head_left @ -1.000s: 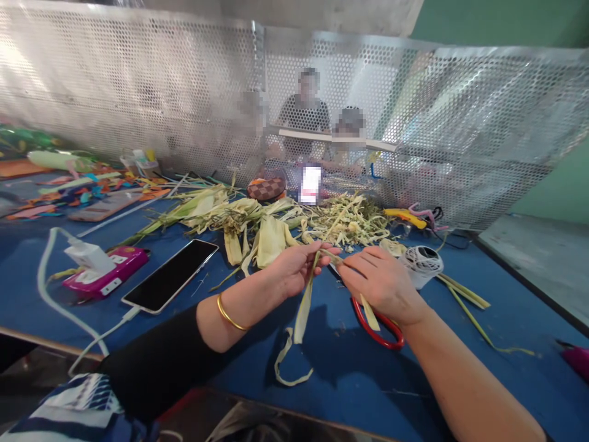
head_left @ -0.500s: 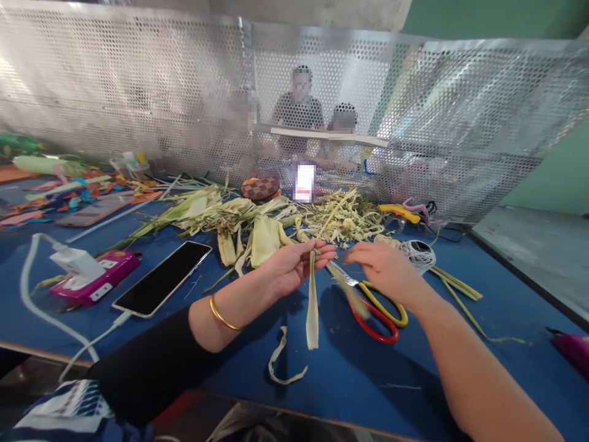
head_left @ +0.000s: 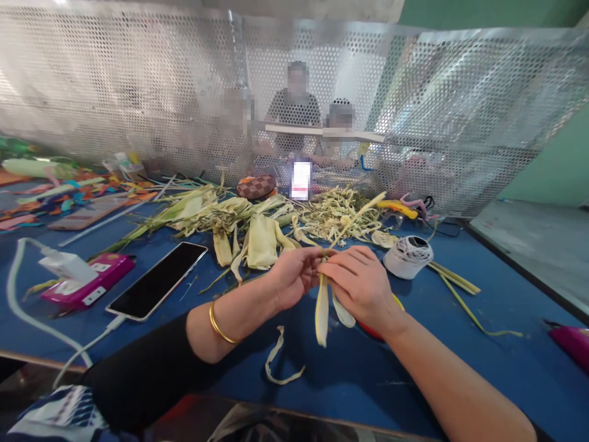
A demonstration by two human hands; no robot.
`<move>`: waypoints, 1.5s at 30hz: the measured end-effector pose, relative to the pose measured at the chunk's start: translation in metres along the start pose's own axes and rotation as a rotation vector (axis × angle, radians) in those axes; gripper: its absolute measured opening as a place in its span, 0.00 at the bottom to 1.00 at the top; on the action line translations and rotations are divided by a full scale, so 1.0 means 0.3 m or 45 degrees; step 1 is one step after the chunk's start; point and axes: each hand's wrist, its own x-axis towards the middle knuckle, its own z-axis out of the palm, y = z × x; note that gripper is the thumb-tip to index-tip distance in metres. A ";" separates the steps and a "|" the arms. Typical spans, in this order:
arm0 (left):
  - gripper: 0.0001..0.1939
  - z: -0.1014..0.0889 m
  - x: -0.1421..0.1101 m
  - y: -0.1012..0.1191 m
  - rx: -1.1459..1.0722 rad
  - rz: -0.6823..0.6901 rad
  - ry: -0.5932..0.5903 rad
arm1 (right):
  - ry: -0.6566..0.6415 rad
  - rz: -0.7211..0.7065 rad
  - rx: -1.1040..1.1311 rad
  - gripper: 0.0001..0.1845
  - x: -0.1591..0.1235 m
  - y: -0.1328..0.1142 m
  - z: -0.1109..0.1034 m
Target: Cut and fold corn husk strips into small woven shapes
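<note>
My left hand [head_left: 294, 279] is closed, pinching a corn husk strip [head_left: 322, 316] that hangs down below the fingers. My right hand [head_left: 361, 285] meets it from the right, its fingertips closed on the same bundle. A second, shorter husk piece [head_left: 343, 314] hangs under the right fingers. From the grip a thin pale stalk [head_left: 361, 218] sticks up to the right. Beneath my right hand lie scissors with a red handle [head_left: 369, 331], mostly covered. A loose curled husk strip [head_left: 276, 365] rests on the blue table nearer to me.
Corn husks [head_left: 262, 242] and a heap of shredded husk [head_left: 343, 212] lie beyond my hands. A white thread spool [head_left: 408, 261] stands at right. To the left are a phone [head_left: 156, 279] on a cable and a purple power strip [head_left: 87, 282]. A perforated metal screen [head_left: 184, 92] rises behind.
My right hand has moved left and closed on the bundle beside my left fingers. A second husk piece and an upward stalk now show there. The scissors have become mostly hidden.
</note>
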 end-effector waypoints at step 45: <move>0.05 0.008 -0.040 -0.062 0.835 -0.100 -0.278 | -0.486 1.130 0.701 0.16 -0.008 0.057 0.015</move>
